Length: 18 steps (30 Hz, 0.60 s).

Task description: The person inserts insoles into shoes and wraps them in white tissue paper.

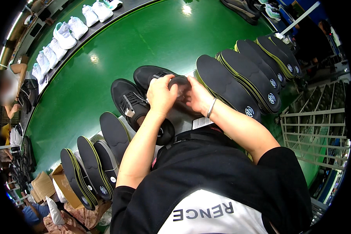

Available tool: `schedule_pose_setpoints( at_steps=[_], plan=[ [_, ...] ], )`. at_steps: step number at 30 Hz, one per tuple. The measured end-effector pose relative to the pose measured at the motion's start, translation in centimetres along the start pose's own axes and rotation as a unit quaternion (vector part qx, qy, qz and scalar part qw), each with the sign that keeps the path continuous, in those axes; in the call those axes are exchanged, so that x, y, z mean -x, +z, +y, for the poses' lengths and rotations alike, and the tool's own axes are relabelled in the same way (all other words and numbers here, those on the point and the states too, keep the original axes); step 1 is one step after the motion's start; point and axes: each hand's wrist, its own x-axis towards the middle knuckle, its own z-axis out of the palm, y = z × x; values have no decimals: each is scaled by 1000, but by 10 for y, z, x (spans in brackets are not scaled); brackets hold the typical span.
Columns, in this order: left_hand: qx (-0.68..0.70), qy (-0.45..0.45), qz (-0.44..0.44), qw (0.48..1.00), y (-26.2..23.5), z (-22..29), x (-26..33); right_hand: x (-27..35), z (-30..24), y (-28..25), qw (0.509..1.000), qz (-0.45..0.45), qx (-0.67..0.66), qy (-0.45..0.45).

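A pair of black lace-up shoes lies in front of me, toes pointing away and to the left. The nearer-left shoe (pixel 122 90) stands beside my left forearm, with a pale tag at its laces. Behind it, the other shoe (pixel 146 74) is partly covered by my hands. My left hand (pixel 162 94) curls around a dark, rounded, collar-like edge at this second shoe's opening. From the other side my right hand (pixel 199 96), with a silver bangle on its wrist, grips the same edge. The fingertips inside the opening are partly hidden.
Stacks of black insoles with yellow-green edges (pixel 226 87) stand to the right, and more insoles (pixel 93 163) to the lower left. White shoes (pixel 64 36) line a bench across the green floor (pixel 152 35). A wire rack (pixel 316 124) stands at right; another person is at far left.
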Motion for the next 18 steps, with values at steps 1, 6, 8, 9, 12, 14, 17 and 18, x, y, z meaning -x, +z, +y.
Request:
schedule_pose_setpoints(
  at_steps=[1,6,8,9,12,14,17,18],
  plan=[
    [-3,-2,-4,1000,0,0,0,0,-1,0,1000,11,-1,14],
    [-4,0,-6,1000,2,2,0,-12,-4,-9,998,-50,21,37],
    [-12,-8,-20,1000,1,3,-1,-16,-4,-13,996,-80,31,37],
    [-13,-10,-21,1000,1,4,-1,-19,-2,-14,995,-88,29,34],
    [3,-12,-10,1000,0,5,-1,-25,-1,-9,995,-90,17,25],
    [-3,-1,2,1000,1,3,-1,-26,-3,-12,992,-124,31,13],
    [1,-5,-6,1000,-1,3,1,-16,-1,-14,992,-119,26,40],
    [4,-10,-14,1000,-1,3,2,-9,-1,-16,995,-83,10,49]
  ],
)
